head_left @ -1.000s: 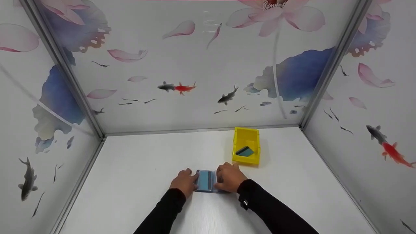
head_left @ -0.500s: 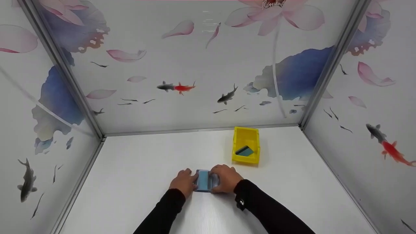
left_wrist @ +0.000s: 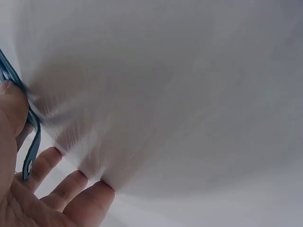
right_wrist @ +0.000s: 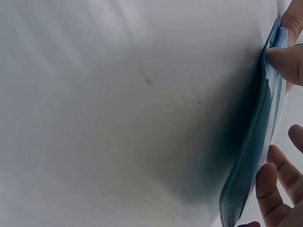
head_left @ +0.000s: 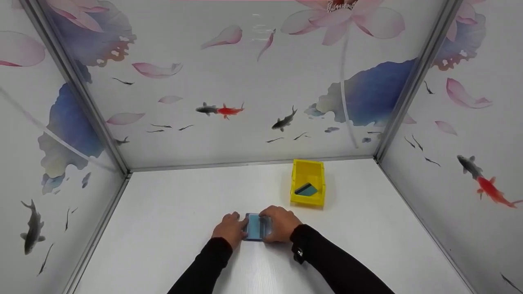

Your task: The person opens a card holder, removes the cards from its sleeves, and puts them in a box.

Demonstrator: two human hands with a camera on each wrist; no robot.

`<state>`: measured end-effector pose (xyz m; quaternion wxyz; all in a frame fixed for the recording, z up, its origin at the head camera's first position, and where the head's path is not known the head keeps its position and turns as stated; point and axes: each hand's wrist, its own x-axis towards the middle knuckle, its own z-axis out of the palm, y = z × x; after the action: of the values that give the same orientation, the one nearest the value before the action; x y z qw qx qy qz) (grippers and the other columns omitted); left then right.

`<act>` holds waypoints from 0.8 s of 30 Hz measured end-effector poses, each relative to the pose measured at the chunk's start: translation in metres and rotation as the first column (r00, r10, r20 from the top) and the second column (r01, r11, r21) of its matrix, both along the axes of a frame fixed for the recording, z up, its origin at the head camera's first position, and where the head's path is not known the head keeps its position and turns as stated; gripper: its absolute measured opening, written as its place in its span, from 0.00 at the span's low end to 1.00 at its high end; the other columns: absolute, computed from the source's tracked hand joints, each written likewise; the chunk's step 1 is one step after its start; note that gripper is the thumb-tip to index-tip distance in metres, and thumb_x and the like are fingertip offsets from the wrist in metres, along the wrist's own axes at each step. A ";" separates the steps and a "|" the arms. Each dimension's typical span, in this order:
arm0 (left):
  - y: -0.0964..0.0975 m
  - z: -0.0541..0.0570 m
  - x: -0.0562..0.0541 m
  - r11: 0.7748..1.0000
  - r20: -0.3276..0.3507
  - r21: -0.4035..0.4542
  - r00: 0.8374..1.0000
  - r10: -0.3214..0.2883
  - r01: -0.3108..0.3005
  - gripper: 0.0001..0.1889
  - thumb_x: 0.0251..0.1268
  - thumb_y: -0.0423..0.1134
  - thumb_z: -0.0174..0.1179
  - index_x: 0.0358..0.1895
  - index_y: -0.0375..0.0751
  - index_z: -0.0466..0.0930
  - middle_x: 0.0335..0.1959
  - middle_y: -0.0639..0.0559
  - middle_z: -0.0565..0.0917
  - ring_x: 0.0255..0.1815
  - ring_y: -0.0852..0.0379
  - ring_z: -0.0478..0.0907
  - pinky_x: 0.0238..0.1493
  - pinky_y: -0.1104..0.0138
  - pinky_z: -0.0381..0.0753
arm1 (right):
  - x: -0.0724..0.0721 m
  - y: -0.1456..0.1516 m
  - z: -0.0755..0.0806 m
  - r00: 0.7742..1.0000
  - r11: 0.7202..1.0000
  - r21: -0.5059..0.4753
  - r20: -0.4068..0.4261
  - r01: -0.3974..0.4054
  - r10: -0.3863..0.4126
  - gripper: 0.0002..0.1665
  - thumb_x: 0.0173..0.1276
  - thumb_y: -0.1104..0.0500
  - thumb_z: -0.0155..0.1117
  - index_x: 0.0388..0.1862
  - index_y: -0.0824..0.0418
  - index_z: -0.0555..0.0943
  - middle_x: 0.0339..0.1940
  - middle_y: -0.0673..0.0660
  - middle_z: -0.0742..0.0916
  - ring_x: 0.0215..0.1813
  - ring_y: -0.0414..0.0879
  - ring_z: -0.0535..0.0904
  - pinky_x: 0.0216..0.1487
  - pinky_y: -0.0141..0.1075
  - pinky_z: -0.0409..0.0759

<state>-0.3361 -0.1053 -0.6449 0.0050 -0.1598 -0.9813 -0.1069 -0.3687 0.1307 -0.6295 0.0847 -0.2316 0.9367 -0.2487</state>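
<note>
A blue card holder (head_left: 268,226) with clear sleeves lies open on the white tabletop between the hands. Inside it shows a light blue card (head_left: 253,225) with a dark stripe. My left hand (head_left: 229,230) pinches the holder's left edge, its thumb over the cover; in the left wrist view a strap with a metal snap (left_wrist: 30,165) hangs by the fingers. On the other side, my right hand (head_left: 284,224) curls round the clear sleeve side, raising it off the table. From the right wrist view the holder (right_wrist: 251,142) appears edge-on, its leaves slightly apart.
Behind the right hand stands a yellow bin (head_left: 307,200) with a blue-green, dark-striped card (head_left: 307,189) inside. White panels (head_left: 245,143) printed with fish and lotus enclose the table (head_left: 171,204) at the back and both sides.
My right hand has moved left toward the left hand, folding the sleeve side of the card holder inward. The left hand has stayed in place on its edge.
</note>
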 end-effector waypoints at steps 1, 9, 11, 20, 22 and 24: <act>0.000 0.001 0.001 1.000 0.002 0.001 1.000 -0.002 0.002 0.29 0.77 0.46 0.74 0.79 0.47 0.84 0.69 0.37 0.84 0.67 0.39 0.82 0.66 0.48 0.90 | 0.000 0.001 0.000 1.000 1.000 0.004 -0.008 -0.008 0.008 0.45 0.56 0.46 0.95 0.72 0.50 0.85 0.69 0.50 0.89 0.65 0.47 0.84 0.72 0.55 0.86; 0.002 -0.004 0.001 1.000 -0.030 -0.007 0.999 -0.016 0.016 0.33 0.75 0.47 0.77 0.80 0.50 0.82 0.64 0.41 0.85 0.59 0.45 0.81 0.57 0.52 0.91 | 0.002 0.011 0.005 1.000 1.000 -0.007 0.003 -0.030 0.030 0.44 0.58 0.45 0.94 0.72 0.53 0.86 0.66 0.51 0.89 0.60 0.46 0.84 0.69 0.51 0.86; 0.001 -0.004 0.001 1.000 -0.037 -0.002 0.999 -0.021 0.021 0.33 0.74 0.47 0.77 0.80 0.53 0.82 0.62 0.42 0.84 0.56 0.46 0.80 0.53 0.54 0.91 | 0.001 0.015 0.005 0.999 0.999 -0.009 0.012 -0.031 0.031 0.41 0.59 0.44 0.93 0.69 0.52 0.87 0.66 0.51 0.88 0.60 0.46 0.83 0.69 0.50 0.86; 0.000 -0.005 0.002 1.000 -0.062 -0.003 0.998 -0.016 0.016 0.30 0.75 0.43 0.76 0.79 0.56 0.84 0.62 0.41 0.84 0.52 0.48 0.77 0.50 0.55 0.90 | 0.002 0.043 0.016 0.995 0.999 -0.023 0.091 0.031 -0.029 0.30 0.60 0.47 0.92 0.60 0.53 0.93 0.68 0.52 0.83 0.63 0.48 0.79 0.75 0.52 0.84; 0.000 -0.006 0.002 1.000 -0.061 -0.008 0.998 -0.011 0.011 0.30 0.75 0.43 0.76 0.79 0.56 0.84 0.62 0.41 0.84 0.52 0.48 0.76 0.50 0.56 0.90 | 0.002 0.051 0.021 0.993 0.997 -0.046 0.100 0.060 -0.056 0.31 0.62 0.48 0.91 0.62 0.53 0.93 0.70 0.53 0.82 0.64 0.49 0.79 0.75 0.52 0.84; 0.000 -0.006 0.002 1.000 -0.057 -0.013 0.998 -0.010 0.009 0.30 0.76 0.44 0.75 0.79 0.57 0.83 0.63 0.41 0.84 0.53 0.48 0.76 0.51 0.56 0.90 | 0.002 0.059 0.026 0.992 0.993 -0.073 0.092 0.094 -0.087 0.31 0.63 0.48 0.91 0.63 0.54 0.92 0.72 0.55 0.82 0.65 0.51 0.80 0.75 0.53 0.85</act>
<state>-0.3345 -0.1053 -0.6512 0.0314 -0.1675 -0.9807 -0.0962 -0.3671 0.1895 -0.6038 0.1058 -0.1809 0.9311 -0.2984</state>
